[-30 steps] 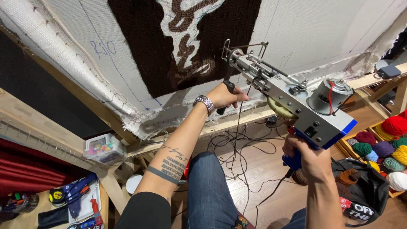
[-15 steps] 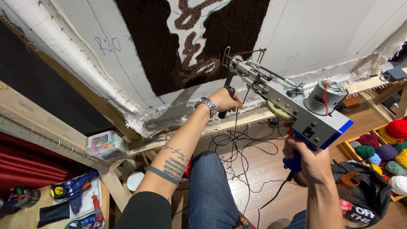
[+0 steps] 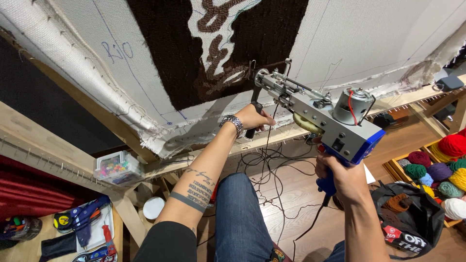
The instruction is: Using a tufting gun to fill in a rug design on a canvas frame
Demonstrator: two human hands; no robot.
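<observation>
Two bare hands grip one tufting gun (image 3: pixel 320 114), a grey metal tool with a blue rear housing and a small round motor on top, held up at the middle of the view. Its needle end, on the left, touches the stretched white backing cloth (image 3: pixel 383 34) right at the lower edge of a dark brown tufted patch (image 3: pixel 264 34) with paler brown lettering inside it. The left hand (image 3: pixel 252 118), with a metal watch at the wrist, is closed around the black front handle just below the needle end. The right hand (image 3: pixel 340 175) is wrapped around the blue rear grip under the housing, lower and nearer, with a black cord hanging down from it.

The cloth is pinned on a wooden frame (image 3: pixel 58 145), whose lower rail runs across behind the gun. A clear box of coloured bits (image 3: pixel 118 168) sits on the frame at the left. Loose black cables (image 3: pixel 272 179) lie on the wooden floor beneath. Balls of yarn (image 3: pixel 439 167) in red, green, purple and yellow fill a tray at the far right, beside a black bag (image 3: pixel 412 221). A tape measure (image 3: pixel 62 221) and hand tools lie on a surface at the near left.
</observation>
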